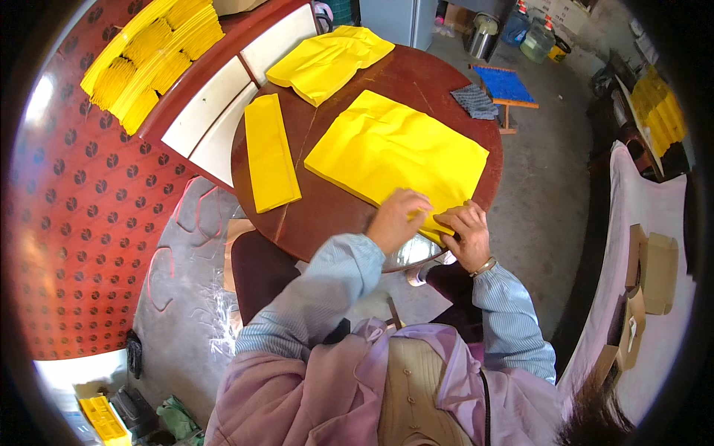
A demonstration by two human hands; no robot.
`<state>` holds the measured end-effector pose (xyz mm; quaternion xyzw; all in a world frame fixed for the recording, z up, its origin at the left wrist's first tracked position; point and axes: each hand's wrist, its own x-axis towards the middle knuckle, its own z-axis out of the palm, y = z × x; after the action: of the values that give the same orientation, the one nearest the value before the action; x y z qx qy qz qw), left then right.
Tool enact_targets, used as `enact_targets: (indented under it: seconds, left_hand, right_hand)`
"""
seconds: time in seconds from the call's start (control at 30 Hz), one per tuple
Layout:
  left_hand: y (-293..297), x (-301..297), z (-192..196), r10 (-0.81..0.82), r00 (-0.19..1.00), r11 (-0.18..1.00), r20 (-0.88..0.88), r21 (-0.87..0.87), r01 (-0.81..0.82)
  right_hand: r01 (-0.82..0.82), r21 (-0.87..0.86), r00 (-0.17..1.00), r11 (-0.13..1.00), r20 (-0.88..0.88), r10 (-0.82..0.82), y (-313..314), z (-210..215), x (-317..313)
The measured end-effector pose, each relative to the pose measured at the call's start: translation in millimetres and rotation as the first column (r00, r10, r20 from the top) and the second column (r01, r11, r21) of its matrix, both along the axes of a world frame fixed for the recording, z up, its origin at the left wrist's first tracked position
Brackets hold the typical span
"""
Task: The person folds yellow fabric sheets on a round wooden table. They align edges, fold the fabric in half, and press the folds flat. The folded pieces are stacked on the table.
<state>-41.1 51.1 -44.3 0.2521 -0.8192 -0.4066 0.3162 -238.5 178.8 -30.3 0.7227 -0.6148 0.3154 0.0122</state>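
A wide pile of thin, creased yellow sheets point(398, 145) lies on the round dark-red table point(349, 82); whether they are paper or cloth I cannot tell. At the pile's near edge, my left hand point(401, 217) has its fingers curled in, with the thumb close to them at the top sheet's edge. My right hand point(468, 234) grips the near right corner, its fingers bent over the yellow layer. Between the two hands a narrow strip of the sheet looks turned over. My fingertips partly hide that edge.
A folded yellow strip point(271, 152) lies left on the table, and a loose yellow sheet point(327, 63) at the far side. A dark cloth point(474, 102) rests at the right rim, near a blue-topped stool point(506, 85). Yellow bundles point(152, 56) are piled far left. Open cardboard boxes point(632, 327) stand right.
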Motion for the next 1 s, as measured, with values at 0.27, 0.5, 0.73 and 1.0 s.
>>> enact_targets:
  seconds: [0.27, 0.5, 0.73, 1.0]
  left_hand:
    - [-87, 27, 2, -0.134, 0.844, 0.861, 0.519, -0.361, 0.359]
    - [-4, 20, 9, -0.153, 0.803, 0.895, 0.576, -0.264, 0.360]
    - [-43, 67, 48, -0.315, 0.720, 0.819, 0.619, -0.206, 0.536]
    - [-56, 65, 39, -0.215, 0.760, 0.857, 0.613, -0.255, 0.448]
  right_hand:
    - [-0.027, 0.013, 0.999, 1.000, 0.019, 0.027, 4, -14, -7]
    - [-0.088, 0.110, 0.993, 0.990, 0.090, 0.078, 35, -3, -66]
    - [-0.067, 0.161, 0.997, 0.985, 0.039, 0.062, 40, -6, -77]
    - [-0.046, 0.177, 0.998, 0.983, 0.048, 0.039, 41, 1, -73]
